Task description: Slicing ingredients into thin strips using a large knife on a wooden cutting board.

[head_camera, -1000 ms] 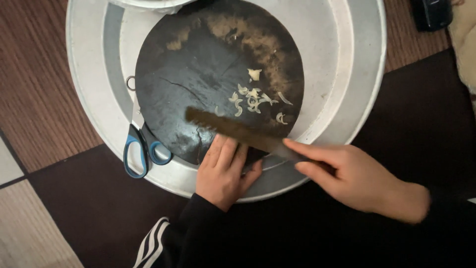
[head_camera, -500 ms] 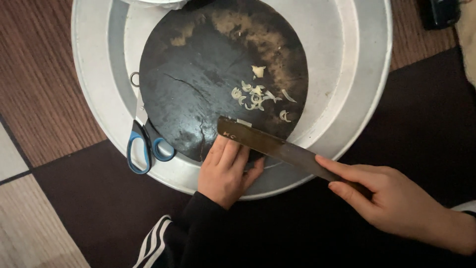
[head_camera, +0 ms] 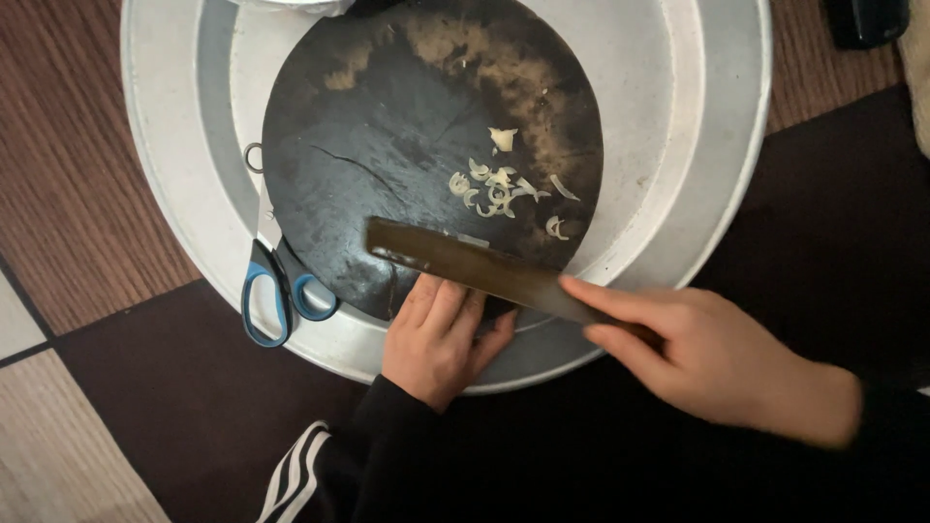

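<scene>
A round dark cutting board [head_camera: 407, 145] lies inside a large round metal tray [head_camera: 717, 145]. Pale chopped slices [head_camera: 499, 184] are scattered on the board's right half. My right hand [head_camera: 697, 349] grips the handle of a long dark knife [head_camera: 465, 263], whose blade lies across the board's near edge. My left hand [head_camera: 441, 339] rests at the board's near edge, fingers bent under the blade on something I cannot make out. Whatever it holds is hidden by the knife.
Blue-handled scissors [head_camera: 276, 291] lie in the tray, left of the board. The tray sits on a floor of brown wood-look and dark tiles [head_camera: 97, 194]. A dark object [head_camera: 867, 19] lies at the top right corner.
The knife slid back to the right half a second ago and has now pushed left again across the board's near edge. My left hand has stayed in place.
</scene>
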